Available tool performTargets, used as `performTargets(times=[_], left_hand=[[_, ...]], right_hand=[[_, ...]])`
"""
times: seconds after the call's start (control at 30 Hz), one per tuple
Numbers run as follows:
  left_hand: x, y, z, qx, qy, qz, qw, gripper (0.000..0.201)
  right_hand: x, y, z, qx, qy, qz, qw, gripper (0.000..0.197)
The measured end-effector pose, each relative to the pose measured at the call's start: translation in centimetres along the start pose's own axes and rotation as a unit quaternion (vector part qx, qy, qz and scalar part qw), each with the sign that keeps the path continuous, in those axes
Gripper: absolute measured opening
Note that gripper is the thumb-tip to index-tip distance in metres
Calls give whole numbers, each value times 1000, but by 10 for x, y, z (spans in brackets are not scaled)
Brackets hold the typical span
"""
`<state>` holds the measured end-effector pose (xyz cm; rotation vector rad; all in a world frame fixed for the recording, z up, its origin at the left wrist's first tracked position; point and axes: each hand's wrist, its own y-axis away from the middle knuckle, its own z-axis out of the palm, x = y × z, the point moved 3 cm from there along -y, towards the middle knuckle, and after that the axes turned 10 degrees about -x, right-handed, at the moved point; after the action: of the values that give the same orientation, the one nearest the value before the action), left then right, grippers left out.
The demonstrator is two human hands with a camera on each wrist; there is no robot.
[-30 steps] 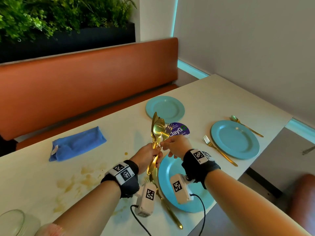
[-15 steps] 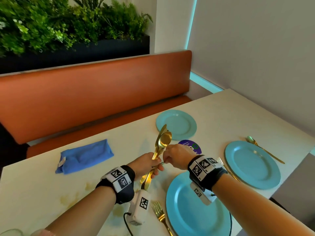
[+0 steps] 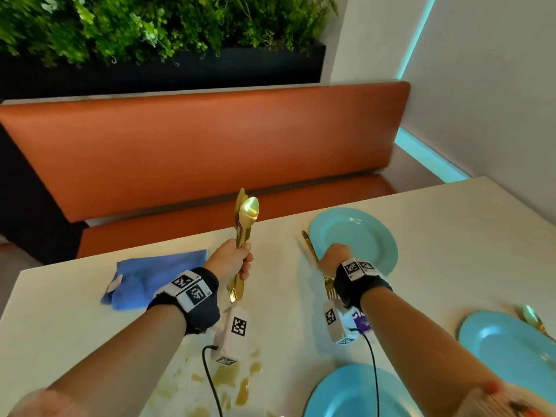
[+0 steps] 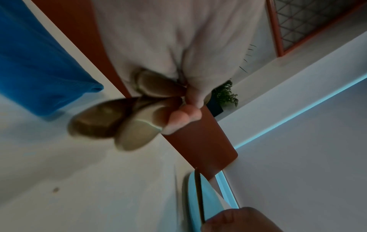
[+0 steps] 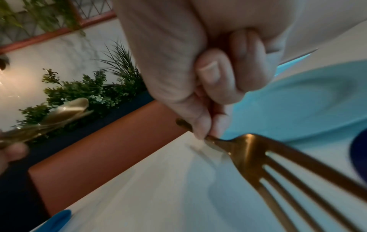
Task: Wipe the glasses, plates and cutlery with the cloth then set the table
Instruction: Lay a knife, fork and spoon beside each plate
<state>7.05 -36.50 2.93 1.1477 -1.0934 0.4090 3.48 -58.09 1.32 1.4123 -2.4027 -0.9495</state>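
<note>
While the left hand (image 3: 231, 260) stands curled round a bundle of gold cutlery (image 3: 244, 233), spoon bowls up, it serves as a holder so pieces can be drawn off singly. To the right, the right hand (image 3: 334, 257) is fisted on one fork (image 3: 319, 266), tines pointing back toward the wrist, handle aimed at the far plate (image 3: 361, 236), probably bound for a spot beside it. On the table (image 3: 451, 251) two more plates lie near and right, one with a spoon (image 3: 531, 319) alongside. Folded at the left, the blue cloth (image 3: 144, 278) lies unused.
</note>
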Motion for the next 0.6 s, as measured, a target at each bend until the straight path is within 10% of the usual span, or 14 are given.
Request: performTargets(times=[0.6], left_hand=[[-17, -38, -7, -9, 28, -7, 1000, 18]], right_hand=[[-43, -61, 1, 68, -56, 19, 996, 22]])
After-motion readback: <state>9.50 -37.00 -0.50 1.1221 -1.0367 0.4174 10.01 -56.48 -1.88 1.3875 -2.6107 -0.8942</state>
